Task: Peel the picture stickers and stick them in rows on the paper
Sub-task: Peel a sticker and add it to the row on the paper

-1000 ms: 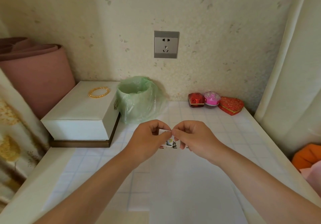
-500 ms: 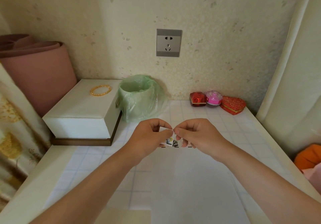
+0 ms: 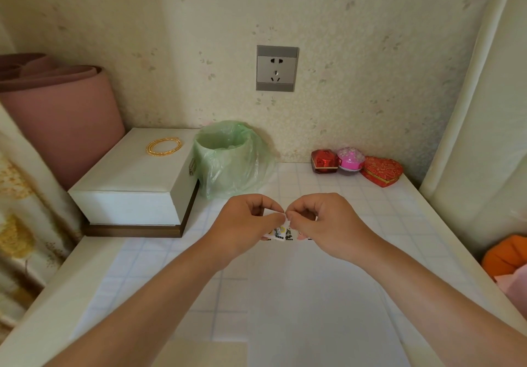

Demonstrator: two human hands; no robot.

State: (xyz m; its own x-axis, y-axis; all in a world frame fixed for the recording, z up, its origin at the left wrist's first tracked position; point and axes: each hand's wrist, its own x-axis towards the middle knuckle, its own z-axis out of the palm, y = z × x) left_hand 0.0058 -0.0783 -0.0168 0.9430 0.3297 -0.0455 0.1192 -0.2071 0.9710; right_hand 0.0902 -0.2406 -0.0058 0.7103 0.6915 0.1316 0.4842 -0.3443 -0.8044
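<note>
Both hands meet above the middle of the table. My left hand (image 3: 245,224) pinches a small picture sticker sheet (image 3: 281,233) between thumb and forefinger. My right hand (image 3: 325,221) pinches the same sheet's top edge right beside it, fingertips almost touching the left ones. Only the sheet's lower part with little pictures shows between the hands. A white sheet of paper (image 3: 313,295) lies flat on the gridded table below my forearms, and no stickers show on it.
A white box (image 3: 131,190) with a gold bangle (image 3: 164,147) stands at the back left. A bin lined with a green bag (image 3: 228,161) is behind my hands. Small red and pink gift boxes (image 3: 356,164) sit at the back right. The table edge (image 3: 445,224) runs along the right.
The view has shifted slightly. Both hands stay together on the sticker sheet, the fingertips working at its top edge with little movement.
</note>
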